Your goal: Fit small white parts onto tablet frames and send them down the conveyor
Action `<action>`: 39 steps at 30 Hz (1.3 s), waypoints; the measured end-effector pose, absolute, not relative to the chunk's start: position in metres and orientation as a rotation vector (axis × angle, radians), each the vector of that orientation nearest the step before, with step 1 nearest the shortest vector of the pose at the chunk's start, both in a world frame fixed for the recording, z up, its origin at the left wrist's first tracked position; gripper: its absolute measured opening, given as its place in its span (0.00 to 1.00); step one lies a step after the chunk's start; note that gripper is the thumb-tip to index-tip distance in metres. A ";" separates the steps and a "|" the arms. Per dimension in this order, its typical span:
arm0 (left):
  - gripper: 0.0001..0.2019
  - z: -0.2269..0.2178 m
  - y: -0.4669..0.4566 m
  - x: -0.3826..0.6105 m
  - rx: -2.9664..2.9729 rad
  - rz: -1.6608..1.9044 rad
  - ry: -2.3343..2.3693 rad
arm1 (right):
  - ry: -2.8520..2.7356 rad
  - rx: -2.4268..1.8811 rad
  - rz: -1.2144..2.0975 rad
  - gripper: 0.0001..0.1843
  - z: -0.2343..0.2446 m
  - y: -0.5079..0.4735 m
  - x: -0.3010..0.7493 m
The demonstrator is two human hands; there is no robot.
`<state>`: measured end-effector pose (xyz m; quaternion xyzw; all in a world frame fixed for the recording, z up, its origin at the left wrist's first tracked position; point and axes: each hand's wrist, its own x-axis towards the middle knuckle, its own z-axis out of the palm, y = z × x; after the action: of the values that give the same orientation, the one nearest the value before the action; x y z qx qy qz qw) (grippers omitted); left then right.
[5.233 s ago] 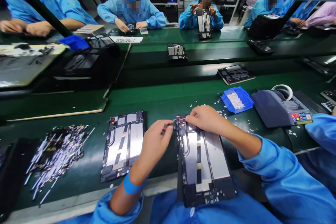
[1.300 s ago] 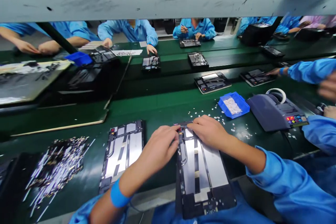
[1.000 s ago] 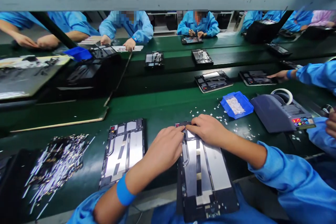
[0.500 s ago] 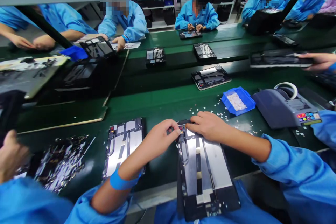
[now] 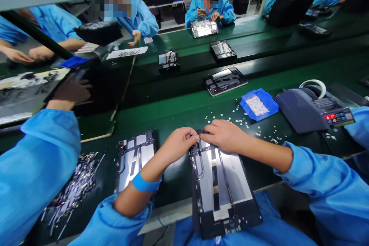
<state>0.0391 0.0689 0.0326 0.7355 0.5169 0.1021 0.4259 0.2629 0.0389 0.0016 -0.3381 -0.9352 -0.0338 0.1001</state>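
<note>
An opened tablet (image 5: 239,177), its silver battery plates and dark frame showing, lies tilted toward me with its lower end over the table edge. My left hand (image 5: 180,145), a blue band on its wrist, is closed in a pinch at the tablet's top left corner. Whatever its fingertips hold is too small to make out. Beside it, my right hand (image 5: 225,135) is closed over the tablet's top edge, its fingertips nearly meeting those of the left. A second opened tablet (image 5: 137,161) lies left of my left forearm.
A blue tray (image 5: 272,102) of small white pieces stands beyond my right hand, with loose bits scattered around it. Right of it is a grey tape dispenser (image 5: 300,113). Thin strips (image 5: 76,188) are heaped at left, below a co-worker's sleeve (image 5: 49,150). Another opened tablet (image 5: 226,80) lies ahead.
Both my hands stay at the tablet's top edge, the left fingertips closer to the right ones. The neighbour's arm at left has reached forward with a dark panel. Across the table, a co-worker's tablet is raised.
</note>
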 end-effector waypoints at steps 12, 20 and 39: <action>0.08 0.024 0.064 0.040 1.875 0.264 1.378 | -2.764 -1.002 -0.072 0.14 0.002 0.039 0.262; 0.04 0.012 0.044 0.046 1.913 0.483 1.567 | -2.762 -1.011 -0.034 0.14 0.002 0.039 0.263; 0.16 -0.018 0.042 0.042 1.638 0.666 1.489 | -2.923 -1.033 -0.016 0.21 0.024 0.048 0.253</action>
<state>0.0420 0.0422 -0.0182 0.6484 0.5894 0.2638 0.4032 0.2535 0.0477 0.0236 -0.3332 -0.9426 -0.0052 0.0204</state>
